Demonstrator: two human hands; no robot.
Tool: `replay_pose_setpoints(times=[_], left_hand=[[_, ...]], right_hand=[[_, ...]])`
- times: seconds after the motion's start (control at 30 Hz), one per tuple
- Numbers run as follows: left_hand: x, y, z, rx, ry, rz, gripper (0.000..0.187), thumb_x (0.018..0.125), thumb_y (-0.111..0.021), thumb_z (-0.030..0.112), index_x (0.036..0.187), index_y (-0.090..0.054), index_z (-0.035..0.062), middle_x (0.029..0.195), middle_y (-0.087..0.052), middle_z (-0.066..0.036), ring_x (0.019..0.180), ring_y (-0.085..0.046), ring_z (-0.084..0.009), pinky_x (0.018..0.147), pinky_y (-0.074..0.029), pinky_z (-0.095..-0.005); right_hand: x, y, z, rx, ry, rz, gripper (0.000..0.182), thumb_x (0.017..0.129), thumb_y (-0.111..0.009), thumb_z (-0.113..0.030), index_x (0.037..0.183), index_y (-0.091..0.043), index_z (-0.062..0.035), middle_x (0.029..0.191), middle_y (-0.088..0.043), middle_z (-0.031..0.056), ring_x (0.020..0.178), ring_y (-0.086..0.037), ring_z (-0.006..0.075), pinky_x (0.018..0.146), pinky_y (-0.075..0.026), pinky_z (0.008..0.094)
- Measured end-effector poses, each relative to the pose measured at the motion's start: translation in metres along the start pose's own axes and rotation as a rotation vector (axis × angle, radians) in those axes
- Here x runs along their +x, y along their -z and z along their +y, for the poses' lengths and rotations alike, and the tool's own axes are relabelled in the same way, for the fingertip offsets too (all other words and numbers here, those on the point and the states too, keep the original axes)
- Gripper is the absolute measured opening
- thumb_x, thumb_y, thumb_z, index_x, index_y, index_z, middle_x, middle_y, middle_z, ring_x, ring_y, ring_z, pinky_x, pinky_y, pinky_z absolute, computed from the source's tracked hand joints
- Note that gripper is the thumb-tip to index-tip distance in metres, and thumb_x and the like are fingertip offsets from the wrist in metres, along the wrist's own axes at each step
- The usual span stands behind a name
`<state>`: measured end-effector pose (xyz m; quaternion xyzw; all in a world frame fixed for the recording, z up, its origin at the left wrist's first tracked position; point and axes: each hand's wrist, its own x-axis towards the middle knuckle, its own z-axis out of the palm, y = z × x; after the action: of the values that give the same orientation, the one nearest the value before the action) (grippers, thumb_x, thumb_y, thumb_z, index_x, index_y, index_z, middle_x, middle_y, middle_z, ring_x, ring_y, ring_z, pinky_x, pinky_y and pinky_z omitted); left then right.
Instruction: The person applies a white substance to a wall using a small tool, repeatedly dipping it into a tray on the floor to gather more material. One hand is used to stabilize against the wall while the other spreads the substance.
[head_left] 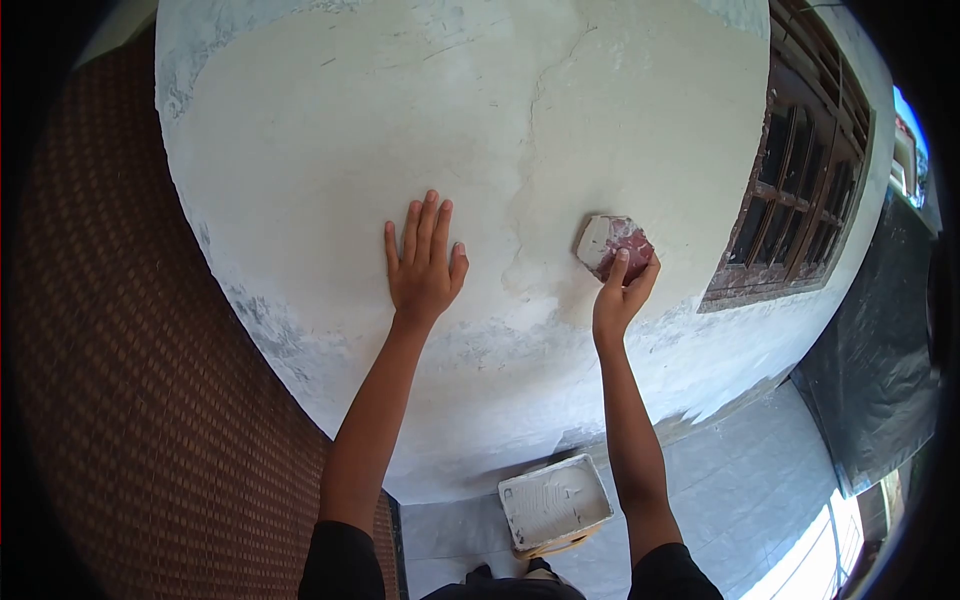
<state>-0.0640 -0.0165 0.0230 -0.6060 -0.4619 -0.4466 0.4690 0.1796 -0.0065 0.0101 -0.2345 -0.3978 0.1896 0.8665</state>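
Note:
My left hand (pixel 425 270) lies flat on the pale wall (pixel 310 150), its fingers spread and nothing held. To the right, my right hand (pixel 628 285) grips a red block smeared with white (pixel 610 243), thumb on its near face, with the block against or very close to the wall. A thin crack runs down the wall between my two hands. Around the smoother cream area, the wall shows rough white and bluish patches.
A white paint tray (pixel 556 500) sits on the grey floor covering (pixel 730 470) below, near my feet. Brown woven matting (pixel 180 400) rises on the left. A brown framed window (pixel 800 190) and a dark sheet (pixel 870 350) are on the right.

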Motion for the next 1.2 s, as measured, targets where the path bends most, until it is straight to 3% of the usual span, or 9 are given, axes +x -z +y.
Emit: replay_pose_setpoints(times=[0.13,0.2,0.33,0.53,0.6,0.7,0.87,1.03,1.2], left_hand=[[0.000,-0.001,0.000,-0.009,0.003,0.005,0.057,0.093,-0.052,0.025,0.147,-0.041,0.0099,0.154,-0.039,-0.010,0.144,-0.034,-0.0265,0.118,-0.017,-0.0543],[0.000,-0.001,-0.001,-0.014,0.004,0.002,0.057,0.093,-0.052,0.025,0.147,-0.041,0.0099,0.155,-0.039,-0.009,0.144,-0.034,-0.0265,0.118,-0.017,-0.0543],[0.000,-0.001,0.000,-0.001,0.004,0.002,0.056,0.093,-0.052,0.024,0.147,-0.041,0.0101,0.154,-0.039,-0.009,0.144,-0.034,-0.0264,0.118,-0.017,-0.0545],[-0.001,-0.001,-0.001,-0.015,0.013,-0.013,0.057,0.093,-0.052,0.024,0.147,-0.040,0.0102,0.155,-0.038,-0.009,0.145,-0.033,-0.0260,0.118,-0.016,-0.0547],[-0.001,-0.001,0.000,-0.018,0.010,-0.011,0.057,0.093,-0.052,0.024,0.147,-0.040,0.0100,0.155,-0.038,-0.009,0.145,-0.033,-0.0259,0.118,-0.016,-0.0547],[0.000,-0.002,0.000,-0.008,0.007,-0.002,0.057,0.093,-0.052,0.024,0.147,-0.040,0.0098,0.155,-0.038,-0.008,0.145,-0.033,-0.0258,0.118,-0.016,-0.0547],[-0.001,-0.001,0.000,-0.001,0.008,-0.010,0.058,0.093,-0.052,0.025,0.148,-0.040,0.0103,0.155,-0.038,-0.008,0.145,-0.033,-0.0258,0.118,-0.016,-0.0543],[-0.001,-0.002,-0.001,-0.001,0.012,-0.008,0.058,0.093,-0.052,0.025,0.148,-0.041,0.0106,0.155,-0.039,-0.009,0.144,-0.034,-0.0260,0.118,-0.016,-0.0544],[-0.001,-0.001,0.000,-0.007,0.007,0.004,0.058,0.093,-0.052,0.025,0.147,-0.041,0.0104,0.155,-0.039,-0.009,0.144,-0.034,-0.0261,0.118,-0.017,-0.0543]], right_hand=[[-0.031,0.019,0.025,-0.601,0.492,-0.716,0.032,0.091,-0.063,-0.010,0.120,-0.052,0.0016,0.098,-0.053,0.0158,0.088,-0.045,0.0274,0.084,-0.033,0.0397],[-0.027,0.021,0.027,-0.710,0.527,-0.738,0.032,0.092,-0.061,-0.010,0.120,-0.053,0.0016,0.099,-0.055,0.0162,0.090,-0.046,0.0277,0.085,-0.034,0.0399],[0.003,0.016,0.003,-0.207,0.068,-0.019,0.034,0.099,-0.057,-0.018,0.124,-0.048,0.0047,0.112,-0.059,0.0200,0.101,-0.058,0.0261,0.087,-0.048,0.0388],[-0.026,0.033,0.027,-0.672,0.541,-0.678,0.032,0.092,-0.062,-0.009,0.121,-0.052,-0.0001,0.101,-0.056,0.0153,0.091,-0.046,0.0270,0.084,-0.035,0.0387],[-0.019,0.032,0.027,-0.757,0.438,-0.551,0.033,0.094,-0.061,-0.012,0.122,-0.051,0.0012,0.102,-0.056,0.0155,0.095,-0.050,0.0273,0.086,-0.040,0.0403],[-0.001,0.024,0.006,-0.200,0.045,-0.087,0.033,0.099,-0.056,-0.015,0.125,-0.048,0.0041,0.111,-0.058,0.0163,0.102,-0.059,0.0234,0.089,-0.049,0.0365],[-0.018,0.039,0.026,-0.669,0.382,-0.547,0.032,0.094,-0.062,-0.012,0.120,-0.052,0.0023,0.102,-0.057,0.0170,0.093,-0.050,0.0268,0.084,-0.039,0.0388],[-0.011,0.031,0.026,-0.355,0.176,-0.247,0.032,0.095,-0.060,-0.013,0.122,-0.052,0.0019,0.104,-0.056,0.0172,0.092,-0.050,0.0283,0.082,-0.041,0.0398],[-0.016,0.039,0.027,-0.707,0.349,-0.481,0.031,0.096,-0.060,-0.013,0.122,-0.051,0.0027,0.108,-0.057,0.0176,0.100,-0.053,0.0302,0.087,-0.043,0.0392]])
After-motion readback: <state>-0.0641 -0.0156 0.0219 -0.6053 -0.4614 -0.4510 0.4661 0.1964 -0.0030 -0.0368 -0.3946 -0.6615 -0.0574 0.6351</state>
